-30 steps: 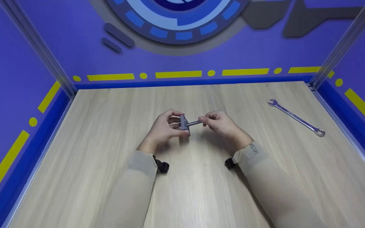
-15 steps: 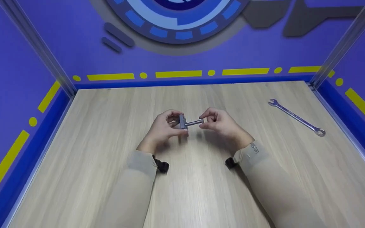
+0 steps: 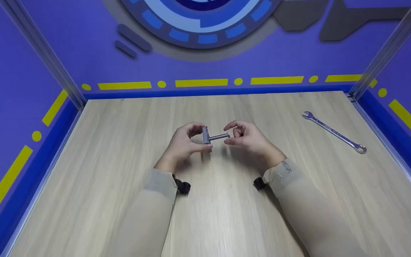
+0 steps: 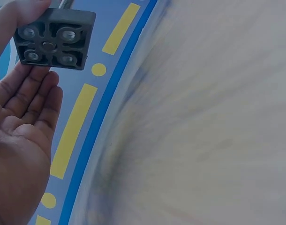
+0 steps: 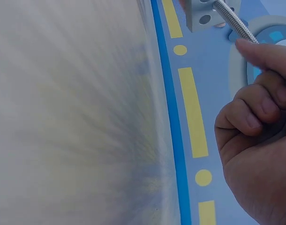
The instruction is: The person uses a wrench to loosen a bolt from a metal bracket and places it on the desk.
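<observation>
My left hand (image 3: 185, 141) holds a small grey square plate (image 3: 205, 135) by its edges, thumb below and fingers above, over the middle of the table. The left wrist view shows the ribbed underside of the plate (image 4: 59, 46), with a hole near each corner and a round boss in the centre. A threaded bolt (image 3: 218, 137) sticks out of the plate's other face toward the right. My right hand (image 3: 251, 138) is at the bolt's free end, index finger and thumb parted on either side of it, its other fingers curled in. In the right wrist view, the thumb hides that end.
A combination wrench (image 3: 334, 133) lies slantwise on the wooden table (image 3: 205, 214) at the right. Blue-purple panels (image 3: 205, 67) with yellow markings wall in the table's back and sides, and metal posts (image 3: 45, 53) stand at the back corners.
My right index finger and thumb have moved from pinching the bolt's end to standing apart around it. The plate has risen slightly in my left hand. The wrench has not moved.
</observation>
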`<state>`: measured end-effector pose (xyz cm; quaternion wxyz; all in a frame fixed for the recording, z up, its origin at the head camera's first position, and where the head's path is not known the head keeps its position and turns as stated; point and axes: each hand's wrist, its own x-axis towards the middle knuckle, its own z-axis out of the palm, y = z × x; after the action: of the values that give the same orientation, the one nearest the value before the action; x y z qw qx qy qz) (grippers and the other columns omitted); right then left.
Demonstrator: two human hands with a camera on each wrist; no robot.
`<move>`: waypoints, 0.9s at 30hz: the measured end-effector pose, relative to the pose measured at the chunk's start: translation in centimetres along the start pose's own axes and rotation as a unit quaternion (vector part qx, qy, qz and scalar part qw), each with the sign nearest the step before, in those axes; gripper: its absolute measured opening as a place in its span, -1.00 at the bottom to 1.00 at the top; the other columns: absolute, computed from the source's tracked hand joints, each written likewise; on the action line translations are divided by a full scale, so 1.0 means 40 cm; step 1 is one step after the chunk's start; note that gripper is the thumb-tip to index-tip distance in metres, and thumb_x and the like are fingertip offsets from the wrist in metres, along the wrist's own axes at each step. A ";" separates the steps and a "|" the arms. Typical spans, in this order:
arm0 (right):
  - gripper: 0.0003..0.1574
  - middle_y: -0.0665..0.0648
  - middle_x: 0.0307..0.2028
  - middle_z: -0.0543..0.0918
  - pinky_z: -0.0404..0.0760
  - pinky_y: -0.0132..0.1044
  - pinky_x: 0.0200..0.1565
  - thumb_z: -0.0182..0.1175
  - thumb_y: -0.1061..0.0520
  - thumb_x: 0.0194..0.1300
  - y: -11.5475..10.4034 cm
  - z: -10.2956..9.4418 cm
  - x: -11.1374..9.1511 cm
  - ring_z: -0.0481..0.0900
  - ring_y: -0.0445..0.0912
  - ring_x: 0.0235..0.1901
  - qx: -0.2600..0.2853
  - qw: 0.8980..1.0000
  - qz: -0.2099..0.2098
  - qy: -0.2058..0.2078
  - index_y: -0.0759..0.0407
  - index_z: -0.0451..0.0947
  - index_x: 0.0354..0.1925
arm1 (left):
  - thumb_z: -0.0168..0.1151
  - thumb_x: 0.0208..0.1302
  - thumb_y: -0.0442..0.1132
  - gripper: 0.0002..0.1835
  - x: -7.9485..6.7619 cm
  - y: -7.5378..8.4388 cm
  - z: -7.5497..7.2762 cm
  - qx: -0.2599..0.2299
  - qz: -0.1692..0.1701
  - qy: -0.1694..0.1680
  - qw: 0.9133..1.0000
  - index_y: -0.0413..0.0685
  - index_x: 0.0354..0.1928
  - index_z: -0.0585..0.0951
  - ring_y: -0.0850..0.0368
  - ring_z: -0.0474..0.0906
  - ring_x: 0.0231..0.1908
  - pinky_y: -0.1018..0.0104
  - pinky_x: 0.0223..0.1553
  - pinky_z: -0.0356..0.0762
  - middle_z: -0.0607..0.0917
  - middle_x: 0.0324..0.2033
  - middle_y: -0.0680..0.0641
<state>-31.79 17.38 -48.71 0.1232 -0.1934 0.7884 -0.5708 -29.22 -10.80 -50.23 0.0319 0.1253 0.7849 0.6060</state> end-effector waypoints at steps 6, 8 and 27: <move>-0.36 -0.09 -0.54 0.44 0.31 -0.31 -0.34 0.19 -0.28 0.75 -0.007 0.000 -0.003 0.34 -0.14 -0.45 -0.028 0.997 0.065 -0.005 0.27 0.78 0.03 | 0.82 0.10 -0.33 -0.19 0.001 0.000 0.001 -0.025 0.002 -0.005 1.000 -0.15 0.41 0.64 -0.11 0.72 0.40 -0.05 0.62 0.57 0.76 0.25 -0.12; -0.22 -0.08 -0.56 0.46 0.29 -0.30 -0.34 0.09 -0.34 0.78 -0.007 0.002 -0.002 0.32 -0.13 -0.47 -0.024 0.997 0.073 0.001 0.34 0.76 -0.11 | 0.81 0.10 -0.36 -0.19 0.000 0.002 0.003 -0.034 -0.002 -0.009 0.999 -0.15 0.41 0.64 -0.12 0.73 0.40 0.01 0.60 0.61 0.74 0.26 -0.14; -0.65 -0.12 -0.49 0.63 0.37 -0.42 -0.41 0.52 0.12 0.49 -0.008 -0.001 -0.009 0.42 -0.21 -0.45 0.026 0.999 0.019 0.026 0.31 0.85 0.11 | 0.77 0.09 -0.48 -0.15 -0.003 0.002 0.005 -0.073 -0.003 -0.015 0.997 -0.33 0.44 0.56 -0.10 0.68 0.36 0.29 0.45 0.71 0.66 0.25 -0.19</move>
<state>-31.46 17.49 -48.40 0.1189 -0.1601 0.7799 -0.5933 -29.04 -10.63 -50.21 0.0547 0.1289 0.7383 0.6598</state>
